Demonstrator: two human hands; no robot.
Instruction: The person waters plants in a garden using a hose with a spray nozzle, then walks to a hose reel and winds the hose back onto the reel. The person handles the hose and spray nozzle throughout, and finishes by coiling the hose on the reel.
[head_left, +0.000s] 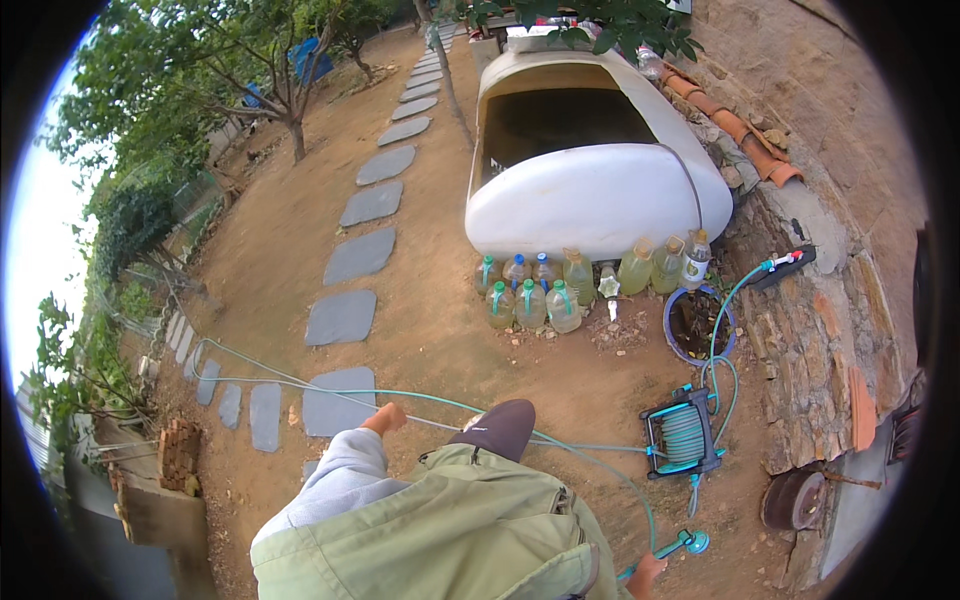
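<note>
My right hand (646, 576), at the lower edge, is closed around the handle of a teal and black hose spray nozzle (691, 541). From there a thin teal hose (600, 456) curves up and leftward across the dirt. My left hand (386, 418) has curled fingers and hangs in front of a stepping stone (341, 427). A greyish stretch of hose (431, 424) runs past that hand; whether the fingers hold it is unclear. Right of my body stands a portable hose reel (681, 435) with hose wound on its drum.
Ahead is a cut-open white tank (600, 195) with dark contents. Several plastic bottles (530, 304) line its base. Hose also runs to a red-handled tap (791, 257), past a blue-rimmed tub (667, 337). A stone wall (795, 360) borders the right; slate slabs (360, 255) lead away.
</note>
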